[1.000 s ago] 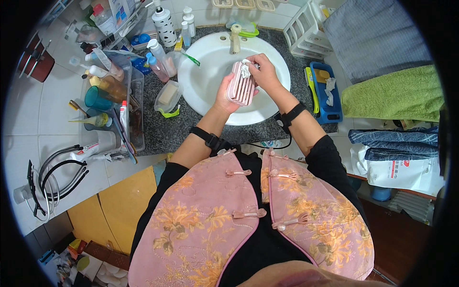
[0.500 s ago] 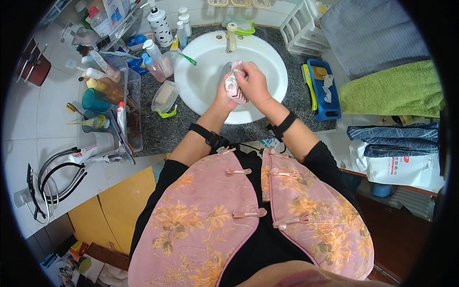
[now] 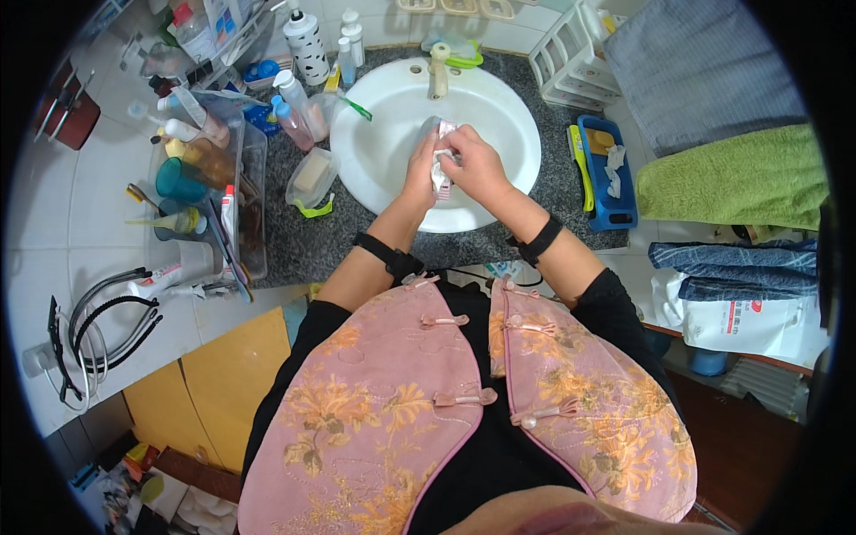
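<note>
Over the white washbasin [image 3: 374, 160], my two hands meet around a small pink-and-white striped object [image 3: 444, 193] whose kind I cannot make out. My left hand [image 3: 419, 178] is wrapped along its left side and supports it. The fingers of my right hand [image 3: 478, 166] are bent and pinch a crumpled white cloth or tissue [image 3: 438, 166] against its face. A greyish edge of the object shows above the left fingertips. Much of the object is covered by the fingers. The tap [image 3: 440, 71] stands just beyond the hands.
Left of the basin are a soap box [image 3: 312, 171], pump bottles [image 3: 306, 46] and a clear bin [image 3: 253, 205] of toiletries. To the right lie a yellow-green brush [image 3: 580, 165] and a blue tray [image 3: 610, 212]. Towels [image 3: 731, 178] hang farther right.
My right hand has shifted slightly down over the striped object, covering more of it. The object has turned a little in my left hand. The whole view has moved slightly.
</note>
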`<state>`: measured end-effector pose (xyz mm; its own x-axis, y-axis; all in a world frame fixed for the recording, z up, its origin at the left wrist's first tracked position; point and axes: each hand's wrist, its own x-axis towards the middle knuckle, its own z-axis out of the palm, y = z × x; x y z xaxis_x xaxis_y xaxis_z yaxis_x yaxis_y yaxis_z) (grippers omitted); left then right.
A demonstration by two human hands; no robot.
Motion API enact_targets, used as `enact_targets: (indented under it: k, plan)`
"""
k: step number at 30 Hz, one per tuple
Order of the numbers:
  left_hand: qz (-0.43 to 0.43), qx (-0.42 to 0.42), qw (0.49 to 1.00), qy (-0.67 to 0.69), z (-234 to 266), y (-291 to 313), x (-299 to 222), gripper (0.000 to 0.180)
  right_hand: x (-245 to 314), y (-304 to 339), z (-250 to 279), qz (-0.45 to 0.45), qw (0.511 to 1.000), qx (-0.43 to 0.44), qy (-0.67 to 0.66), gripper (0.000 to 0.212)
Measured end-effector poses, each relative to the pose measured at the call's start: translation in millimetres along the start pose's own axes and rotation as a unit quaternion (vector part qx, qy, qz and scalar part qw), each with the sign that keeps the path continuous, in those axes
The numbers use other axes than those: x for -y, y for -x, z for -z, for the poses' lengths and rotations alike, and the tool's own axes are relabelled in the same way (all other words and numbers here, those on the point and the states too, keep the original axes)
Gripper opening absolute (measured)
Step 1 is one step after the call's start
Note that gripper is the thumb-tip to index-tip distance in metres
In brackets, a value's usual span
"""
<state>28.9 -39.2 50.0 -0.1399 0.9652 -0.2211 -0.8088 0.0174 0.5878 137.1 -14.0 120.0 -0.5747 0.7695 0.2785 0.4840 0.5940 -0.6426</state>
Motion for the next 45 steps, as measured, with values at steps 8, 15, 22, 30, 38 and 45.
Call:
enact_targets:
  k: [8, 15, 22, 30, 38, 45]
  plan:
    - [-0.022, 0.039, 0.999, -0.019, -5.2, 3.2, 8.1, 0.053, -5.7, -32.1, 12.4, -0.039, 0.995, -0.068, 0.056, 0.011]
    - [-0.027, 0.111, 0.978, -0.173, -3.2, 15.4, -2.1, 0.067, -36.7, -50.3, 18.1, -0.110, 0.991, -0.049, 0.064, 0.018]
    - [0.033, 0.205, 0.961, -0.184, 10.8, 16.8, -27.1, 0.067, -74.0, -53.6, 31.9, -0.287, 0.938, -0.001, -0.194, 0.020]
    - [0.089, 0.187, 0.968, 0.143, 19.5, 16.4, -26.3, 0.057, -69.5, -21.2, 3.6, -0.205, 0.929, 0.002, -0.308, 0.020]
    - [0.040, 0.059, 0.978, 0.194, 27.1, 13.9, -12.3, 0.040, -20.7, 16.5, -7.7, -0.012, 0.996, -0.019, -0.088, 0.012]
    - [0.036, 0.042, 0.982, 0.181, 19.6, 11.1, 3.3, 0.045, -16.1, 22.9, -5.6, 0.011, 1.000, -0.027, 0.009, 0.011]
